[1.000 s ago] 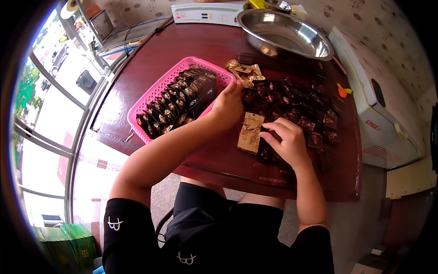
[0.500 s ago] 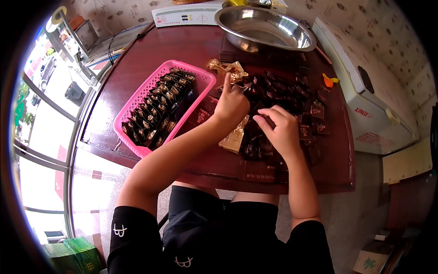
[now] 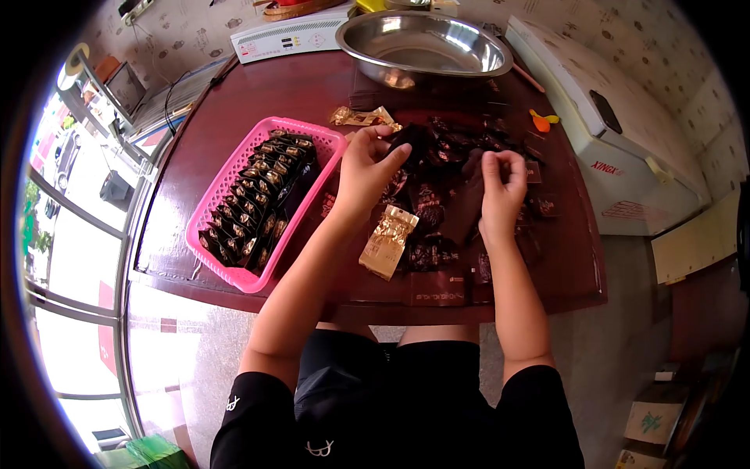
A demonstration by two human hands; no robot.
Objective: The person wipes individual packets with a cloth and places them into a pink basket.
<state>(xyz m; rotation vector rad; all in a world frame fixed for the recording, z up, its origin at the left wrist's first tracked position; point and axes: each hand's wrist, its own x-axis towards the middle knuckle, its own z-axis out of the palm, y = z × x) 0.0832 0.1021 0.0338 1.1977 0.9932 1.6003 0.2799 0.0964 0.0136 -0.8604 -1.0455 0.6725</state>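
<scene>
My left hand is raised over the left edge of a heap of dark packets, its fingers curled near a dark piece I cannot make out clearly. Over the heap's right part, my right hand has thumb and fingertips pressed together at a dark packet or wrapper. Between my wrists a gold packet lies on the table. Gold wrappers lie beyond my left hand. To the left, a pink basket holds a row of dark packets with gold pieces showing.
A steel basin and a white appliance stand at the far side of the red table. A white chest stands along the right. Near it lies a small orange and yellow item. Windows are at left.
My left hand has stopped pointing its finger and has turned, with its fingers curled. My hands are farther apart. The gold packet shows fully again. The view has shifted.
</scene>
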